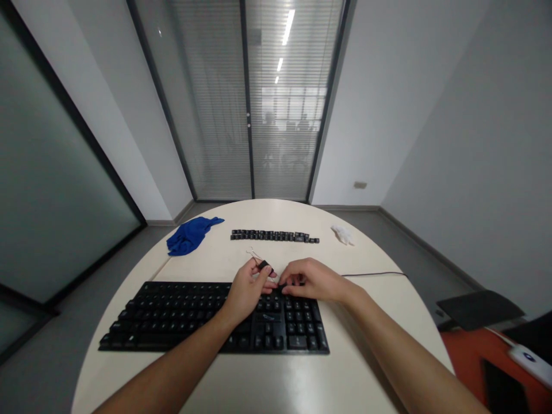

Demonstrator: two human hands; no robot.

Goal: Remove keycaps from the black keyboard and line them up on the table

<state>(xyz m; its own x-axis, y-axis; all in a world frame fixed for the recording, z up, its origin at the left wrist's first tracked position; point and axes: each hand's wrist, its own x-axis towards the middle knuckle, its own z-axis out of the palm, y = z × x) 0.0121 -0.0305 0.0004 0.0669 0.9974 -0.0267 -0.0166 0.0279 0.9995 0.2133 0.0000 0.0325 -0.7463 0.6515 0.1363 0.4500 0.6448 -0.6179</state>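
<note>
A black full-size keyboard [172, 315] lies on the table beneath both my hands. My left hand [246, 288] is closed around a keycap puller [264, 265], a small black handle with thin wire prongs sticking out. Its wire ends point away up-left and back toward the right hand. My right hand [314, 278] is at the keyboard's upper right, fingers curled in and fingertips pressed close together over the top row. Whatever sits between those fingertips is too small and dark to make out. Farther back, several loose black keycaps [269, 236] are lined up in two rows.
The round cream table [366, 356] carries a crumpled blue cloth [192, 234] at back left and a crumpled white item [343, 234] at back right. A thin dark cable [375, 273] runs to the right edge. An orange-red chair [466, 359] holds a white device [531, 362].
</note>
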